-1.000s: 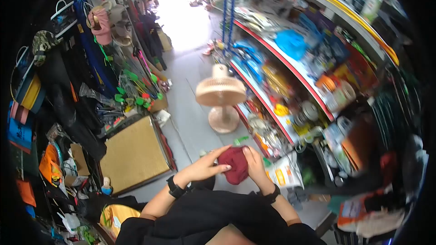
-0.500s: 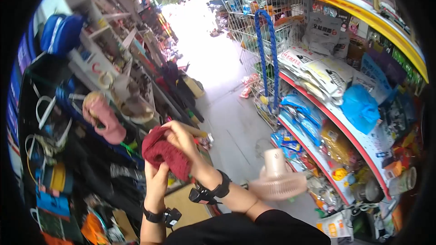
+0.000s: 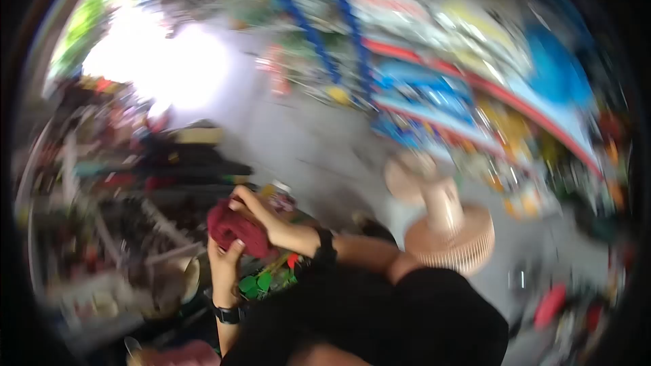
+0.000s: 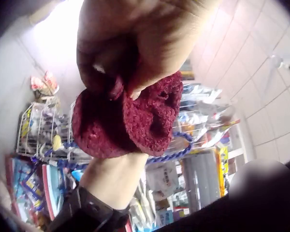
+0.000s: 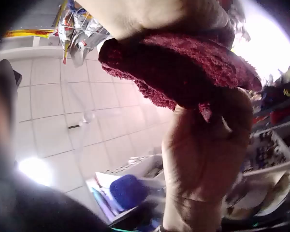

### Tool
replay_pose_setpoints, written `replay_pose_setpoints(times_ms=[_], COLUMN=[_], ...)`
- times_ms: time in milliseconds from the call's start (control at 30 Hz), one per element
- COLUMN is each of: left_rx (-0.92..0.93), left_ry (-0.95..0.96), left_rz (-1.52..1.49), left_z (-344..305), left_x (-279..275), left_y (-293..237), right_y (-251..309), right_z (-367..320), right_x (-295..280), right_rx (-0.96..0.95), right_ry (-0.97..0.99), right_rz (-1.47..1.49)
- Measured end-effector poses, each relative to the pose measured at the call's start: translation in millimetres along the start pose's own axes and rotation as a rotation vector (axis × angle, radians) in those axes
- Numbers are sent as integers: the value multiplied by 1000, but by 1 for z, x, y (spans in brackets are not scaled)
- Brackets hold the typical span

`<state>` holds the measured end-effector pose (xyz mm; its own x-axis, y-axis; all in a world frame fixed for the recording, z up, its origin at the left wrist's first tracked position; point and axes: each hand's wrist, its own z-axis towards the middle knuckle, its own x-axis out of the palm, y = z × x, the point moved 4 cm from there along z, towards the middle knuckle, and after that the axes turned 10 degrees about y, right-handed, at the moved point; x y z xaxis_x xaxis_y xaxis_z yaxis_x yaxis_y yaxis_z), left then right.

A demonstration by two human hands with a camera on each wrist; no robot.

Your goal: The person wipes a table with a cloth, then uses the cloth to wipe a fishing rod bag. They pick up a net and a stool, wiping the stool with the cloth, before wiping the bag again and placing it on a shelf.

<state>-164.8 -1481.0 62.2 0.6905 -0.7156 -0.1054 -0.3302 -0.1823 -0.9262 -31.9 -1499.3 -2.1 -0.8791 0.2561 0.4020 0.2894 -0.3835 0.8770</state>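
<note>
Both hands hold a dark red, fuzzy cloth piece, bunched and folded, out in front of the body. My left hand grips it from below, thumb laid on the near face. From the right, my right hand holds its upper edge with bent fingers. The left wrist view shows the cloth folded into two rounded lobes, with the left hand pinching the fold between them. In the right wrist view the cloth's rough edge hangs beneath the right hand.
A beige fan stands on the grey floor to the right. Shelves edged in red hold packaged goods, with a blue braided rope hanging by them. Crowded goods line the left, and green leaf shapes lie near the forearms. Bright daylight enters ahead.
The head view has swung right and blurred. Both hands moved from the middle to the left of the view with the cloth, which was turned and opened, then bunched smaller.
</note>
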Motion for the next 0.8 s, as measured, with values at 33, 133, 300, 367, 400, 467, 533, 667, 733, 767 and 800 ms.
replay_pose_setpoints(times_ms=[33,133,300,367,400,467,533,667,733,767,800], left_rx=[-55,-108,-51,139,66,100,182,390,375,490,495], left_ry=[80,373,626,684,734,813,929,941,981,978,871], left_rz=[12,109,224,322,305,191,271,196,223,328,219], left_z=[30,100,193,244,273,307,337,378,413,419,410], left_x=[-1,11,22,-4,-11,-26,-43,-59,-64,-77,-112], left_y=[9,24,-7,-10,-10,-23,-43,-70,-61,-69,-65], right_y=[-21,-26,-43,-78,-72,-55,-56,-76,-97,-108,-131], right_z=[8,7,63,114,130,166,197,249,277,285,298], right_x=[-15,-69,-108,-119,-130,-118,-110,-126,-143,-132,-107], right_rx=[49,164,168,-72,-70,-27,61,54,-4,-13,10], right_ry=[-13,-191,-398,-390,-382,-422,-463,-426,-387,-359,-326], right_rz=[51,-149,-298,-97,-286,-437,-503,-617,-604,-551,-511])
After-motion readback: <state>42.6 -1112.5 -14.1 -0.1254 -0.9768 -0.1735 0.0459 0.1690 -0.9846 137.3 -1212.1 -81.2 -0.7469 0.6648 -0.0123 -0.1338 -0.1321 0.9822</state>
